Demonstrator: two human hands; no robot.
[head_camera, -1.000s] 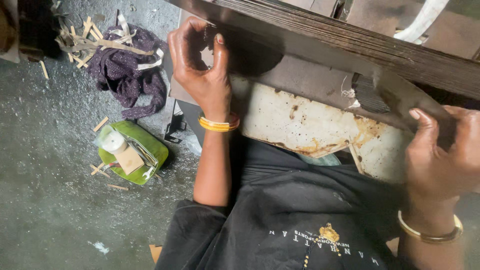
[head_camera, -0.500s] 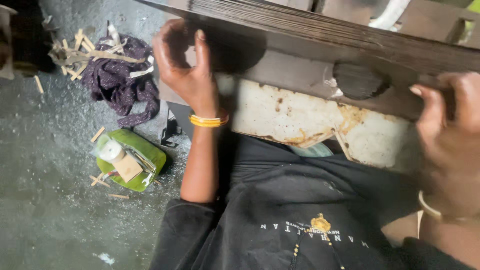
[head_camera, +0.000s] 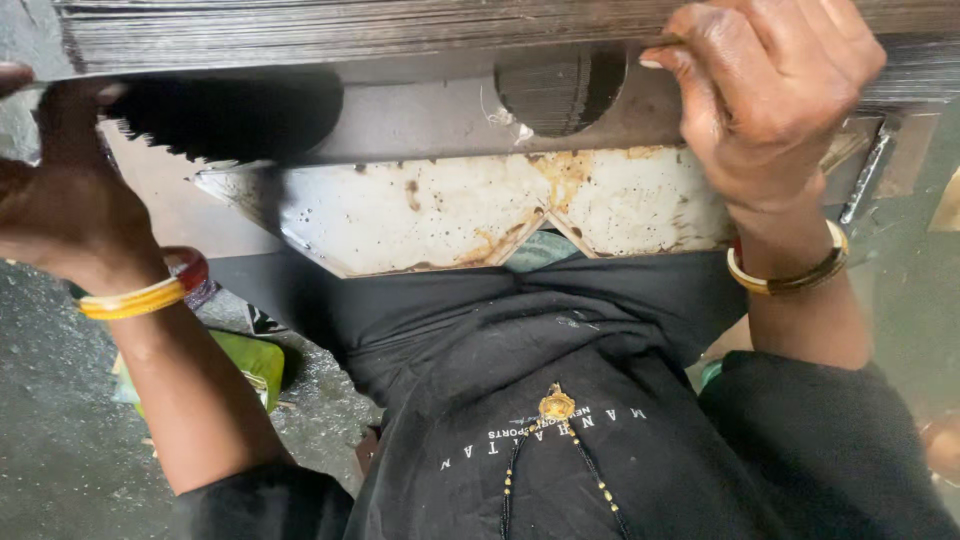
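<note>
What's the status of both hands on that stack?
Left hand grip on stack of thin metal sheets, left end. Right hand grips right side. Rusty white plate beneath, nothing blocking.

We take the stack of thin sheets (head_camera: 400, 30) as our landmark. Our left hand (head_camera: 60, 200) grips its left end, our right hand (head_camera: 770, 95) its right part. Just below the stack lies a flat plate with a round hole (head_camera: 450, 120), below that a stained sheet-metal piece (head_camera: 450, 215). A pouch (head_camera: 250, 365) lies on the floor (head_camera: 60, 440), well below the stack's left end.

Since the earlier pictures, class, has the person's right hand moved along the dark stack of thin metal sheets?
Yes. The right hand has shifted inward along the dark sheet stack, now beside its round hole.
</note>
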